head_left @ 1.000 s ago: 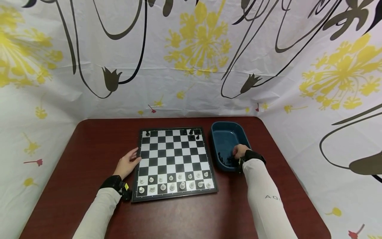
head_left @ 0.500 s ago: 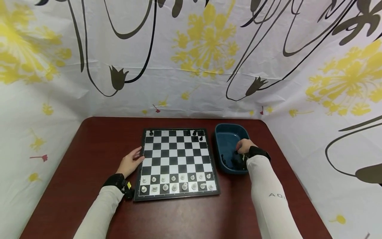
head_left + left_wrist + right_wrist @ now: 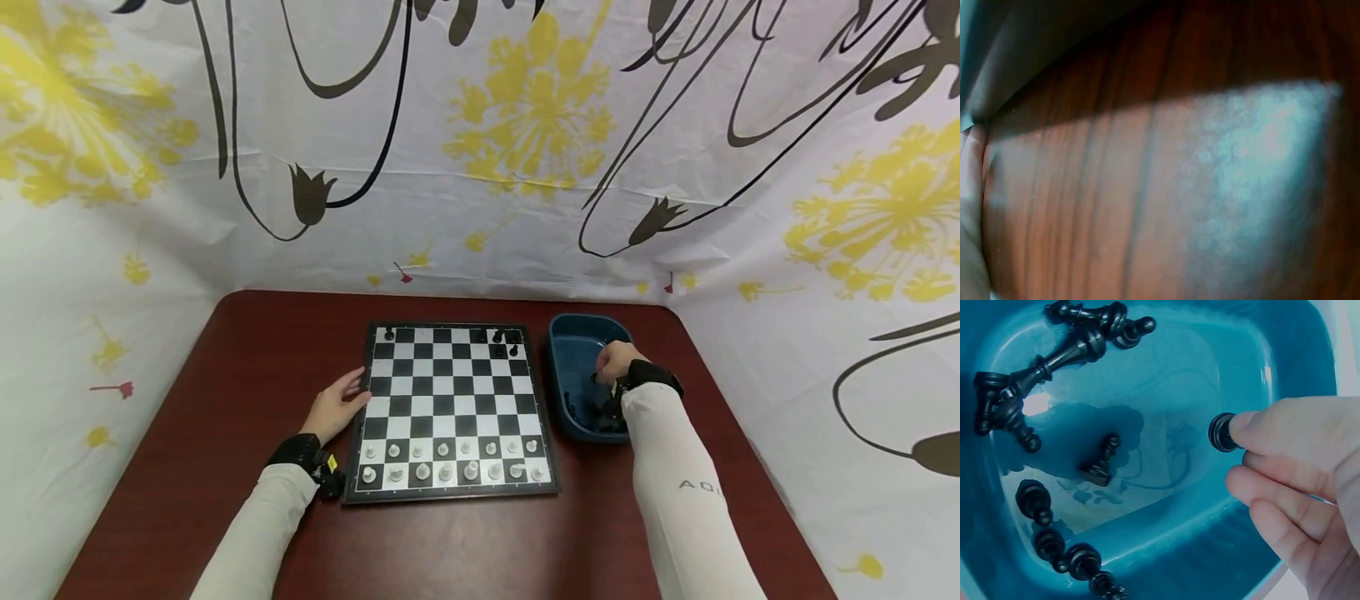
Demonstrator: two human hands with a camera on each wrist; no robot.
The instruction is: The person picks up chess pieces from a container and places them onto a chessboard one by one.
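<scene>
My right hand (image 3: 1297,469) is over the blue tub and pinches a black chess piece (image 3: 1222,432) between thumb and fingers; only the piece's round base shows. More black chess pieces (image 3: 1075,353) lie on the tub's floor. My left hand (image 3: 332,412) rests against the left edge of the chessboard (image 3: 454,385), fingers relaxed. In the left wrist view a finger (image 3: 971,187) shows beside the board's dark underside. White pieces (image 3: 471,471) fill the board's two near rows. A few black pieces stand on the far rows, among them one in the far left corner (image 3: 389,334).
The blue tub (image 3: 557,375) stands close to the board's right side. Both lie on a dark red wooden table (image 3: 450,546). A white cloth (image 3: 420,208) with yellow and grey plant prints hangs behind and at both sides.
My right hand has risen slightly from the heap of black pieces, and a black chess piece now shows at its fingertips. My left hand stays at the board's edge. The head view has shifted slightly.
</scene>
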